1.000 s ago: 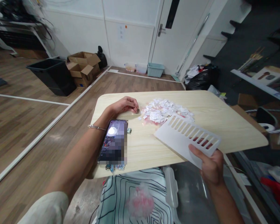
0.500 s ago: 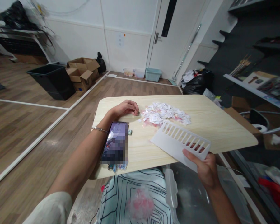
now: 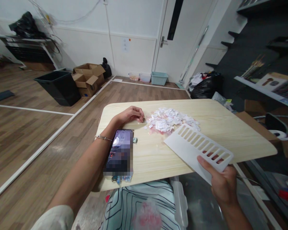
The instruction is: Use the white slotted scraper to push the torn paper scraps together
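My right hand (image 3: 222,183) grips a white slotted plastic panel (image 3: 194,145) by its near corner, holding it tilted over the front right of the light wooden table (image 3: 242,134). A heap of small white and pink paper scraps (image 3: 169,119) lies just beyond the panel's far edge. My left hand (image 3: 132,114) rests on the table left of the heap, fingers curled with the tips pinched at the heap's edge; what they hold is too small to make out. A smartphone (image 3: 120,151) with a lit screen lies beside my left forearm.
A clear plastic bin (image 3: 182,204) and a striped cloth (image 3: 136,204) sit below the table's front edge. On the floor beyond are a black crate (image 3: 60,86), cardboard boxes (image 3: 87,78), a black rubbish bag (image 3: 205,86) and a shelf (image 3: 266,84) at right.
The view shifted slightly. The panel in my right hand moved a little left, then back right. My left hand stayed by the heap.
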A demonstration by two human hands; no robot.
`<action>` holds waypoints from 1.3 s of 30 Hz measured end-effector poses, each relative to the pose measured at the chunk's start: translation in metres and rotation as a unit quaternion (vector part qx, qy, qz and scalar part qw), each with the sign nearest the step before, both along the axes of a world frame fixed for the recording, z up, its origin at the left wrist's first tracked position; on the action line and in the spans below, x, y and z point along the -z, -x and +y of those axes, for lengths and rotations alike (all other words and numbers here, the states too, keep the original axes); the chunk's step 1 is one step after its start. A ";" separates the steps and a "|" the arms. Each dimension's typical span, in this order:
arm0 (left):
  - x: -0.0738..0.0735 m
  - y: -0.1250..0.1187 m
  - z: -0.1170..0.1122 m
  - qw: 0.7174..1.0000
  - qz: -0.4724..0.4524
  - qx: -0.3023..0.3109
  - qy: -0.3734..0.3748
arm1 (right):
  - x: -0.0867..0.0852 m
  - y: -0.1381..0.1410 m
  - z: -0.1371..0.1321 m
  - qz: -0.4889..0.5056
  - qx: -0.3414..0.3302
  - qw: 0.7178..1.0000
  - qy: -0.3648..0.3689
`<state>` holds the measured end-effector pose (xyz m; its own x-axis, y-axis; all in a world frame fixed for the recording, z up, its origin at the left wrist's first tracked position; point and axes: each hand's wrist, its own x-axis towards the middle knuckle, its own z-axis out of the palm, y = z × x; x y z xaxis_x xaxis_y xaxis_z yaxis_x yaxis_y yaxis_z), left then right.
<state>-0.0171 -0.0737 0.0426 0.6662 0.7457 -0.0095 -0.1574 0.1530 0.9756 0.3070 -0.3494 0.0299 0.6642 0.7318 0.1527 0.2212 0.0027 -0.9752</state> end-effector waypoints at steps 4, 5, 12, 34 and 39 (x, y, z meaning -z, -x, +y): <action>-0.001 -0.001 -0.002 1.000 -0.003 0.004 0.007 | 0.005 -0.005 -0.002 0.008 0.002 1.000 0.004; -0.001 -0.001 -0.002 1.000 -0.002 0.004 0.006 | 0.004 -0.005 -0.003 0.007 -0.008 1.000 0.011; -0.003 0.001 -0.004 1.000 0.002 0.003 -0.005 | -0.007 0.001 -0.010 -0.010 -0.069 0.996 0.050; -0.007 0.001 -0.007 1.000 -0.004 0.005 0.003 | -0.012 0.012 -0.019 -0.006 -0.124 0.990 0.066; -0.006 0.001 -0.007 1.000 -0.008 0.002 0.007 | 0.003 -0.008 -0.014 -0.080 -0.109 0.991 0.021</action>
<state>-0.0184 -0.0807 0.0484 0.6687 0.7435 -0.0098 -0.1720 0.1674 0.9708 0.3150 -0.3639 0.0266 0.4599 0.8627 0.2103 0.3725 0.0276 -0.9276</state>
